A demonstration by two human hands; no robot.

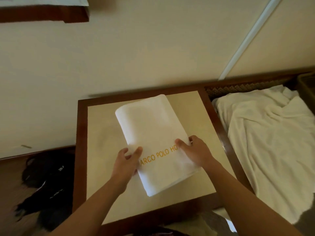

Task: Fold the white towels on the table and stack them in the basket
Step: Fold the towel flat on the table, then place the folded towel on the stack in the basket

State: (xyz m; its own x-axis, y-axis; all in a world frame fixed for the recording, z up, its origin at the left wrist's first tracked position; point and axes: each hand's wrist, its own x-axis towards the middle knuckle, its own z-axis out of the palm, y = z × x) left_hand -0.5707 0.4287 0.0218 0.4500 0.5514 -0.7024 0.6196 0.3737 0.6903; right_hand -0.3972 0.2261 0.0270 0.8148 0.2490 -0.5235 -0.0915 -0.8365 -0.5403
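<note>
i see the folded white towel (150, 133) lying askew on the table (81, 133), its long side running from the far edge toward the near right corner. my left hand (127, 163) pinches the towel's left edge, thumb on top. my right hand (193, 150) grips its right edge, fingers curled under. loose white cloth (272, 142) lies past the table's right edge.

The bench (102, 133) lies bare left of and beyond the folded towel (150, 126), giving open passage there, while a rumpled white sheet (265, 137) crowds the right side and what may be dark clothing (47, 181) lies low at left.
</note>
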